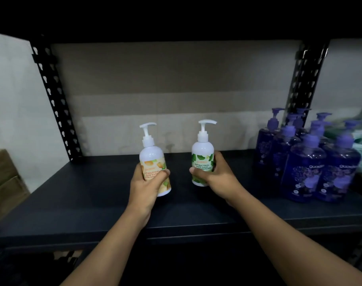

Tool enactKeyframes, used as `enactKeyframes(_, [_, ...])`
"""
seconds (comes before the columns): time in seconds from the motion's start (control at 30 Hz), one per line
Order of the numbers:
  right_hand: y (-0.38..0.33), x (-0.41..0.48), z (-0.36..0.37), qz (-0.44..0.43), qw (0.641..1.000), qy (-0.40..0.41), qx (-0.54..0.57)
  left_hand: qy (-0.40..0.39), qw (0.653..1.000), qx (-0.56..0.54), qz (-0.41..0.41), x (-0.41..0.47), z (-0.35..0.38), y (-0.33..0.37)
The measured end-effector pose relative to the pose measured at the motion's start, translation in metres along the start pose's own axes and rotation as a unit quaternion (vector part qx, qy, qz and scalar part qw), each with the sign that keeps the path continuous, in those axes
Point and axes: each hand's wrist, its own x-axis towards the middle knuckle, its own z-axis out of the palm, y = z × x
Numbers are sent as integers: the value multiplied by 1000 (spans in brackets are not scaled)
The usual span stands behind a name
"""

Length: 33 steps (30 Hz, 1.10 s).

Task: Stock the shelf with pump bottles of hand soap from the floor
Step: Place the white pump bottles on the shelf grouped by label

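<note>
My left hand (145, 185) grips a white pump bottle with an orange label (152, 156), held over the middle of the dark shelf board (83, 203). My right hand (216, 176) grips a white pump bottle with a green leaf label (202, 155), a little to the right of the first. Both bottles are upright with their pump heads pointing right. Whether their bases touch the shelf board I cannot tell.
Several purple pump bottles (304, 170) stand in a group at the right end of the shelf. Black perforated uprights (54, 100) frame the shelf, with a cardboard back panel (176, 89) behind. A brown cardboard box (2, 178) sits at the far left. Green fabric (361, 137) lies behind the purple bottles.
</note>
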Motion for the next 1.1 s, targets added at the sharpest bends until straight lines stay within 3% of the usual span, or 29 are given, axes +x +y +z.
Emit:
enactKeyframes(0.53, [24,9,9,28,998,2,-62,-10,1000,-29,-2,-1,-5,-7])
enactKeyframes(0.7, [34,10,11,50,983,50,-167,-11,999,-40,-5,-2,-5,-7])
enactKeyframes(1.1, [34,50,19,64,973,93,-200,-6,998,-67,-11,0,-5,-9])
